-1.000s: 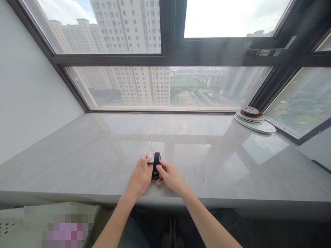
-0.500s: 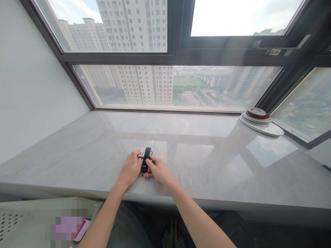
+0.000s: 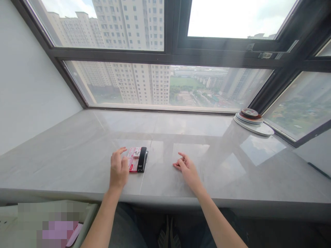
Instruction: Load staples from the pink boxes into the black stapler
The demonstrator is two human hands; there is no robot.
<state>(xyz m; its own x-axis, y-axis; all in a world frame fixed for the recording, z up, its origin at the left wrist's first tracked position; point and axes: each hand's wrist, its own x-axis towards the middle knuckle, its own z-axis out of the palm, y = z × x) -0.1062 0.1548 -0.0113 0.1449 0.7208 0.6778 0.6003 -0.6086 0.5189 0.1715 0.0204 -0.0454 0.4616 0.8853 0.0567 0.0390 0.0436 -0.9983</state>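
Note:
A black stapler (image 3: pixel 142 159) lies on the grey stone sill, its long side pointing toward the window. Against its left side are two small red-and-white boxes (image 3: pixel 133 164), one farther back than the other. My left hand (image 3: pixel 119 168) is just left of the boxes, fingers loosely bent and apart, holding nothing; whether it still touches a box edge is hard to tell. Well to the right of the stapler, my right hand (image 3: pixel 188 170) hovers over the sill with its fingers apart and nothing in them.
Stacked plates (image 3: pixel 253 125) stand at the far right corner of the sill (image 3: pixel 165 134), by the window frame. Below the front edge on the left is a pale container (image 3: pixel 88 213) holding a pink item (image 3: pixel 74 235), partly blurred. A white wall (image 3: pixel 33 89) bounds the left side.
Both hands have come off the stapler and moved apart, left hand leftward and right hand rightward. The stapler and boxes now lie uncovered on the sill. The view has shifted slightly.

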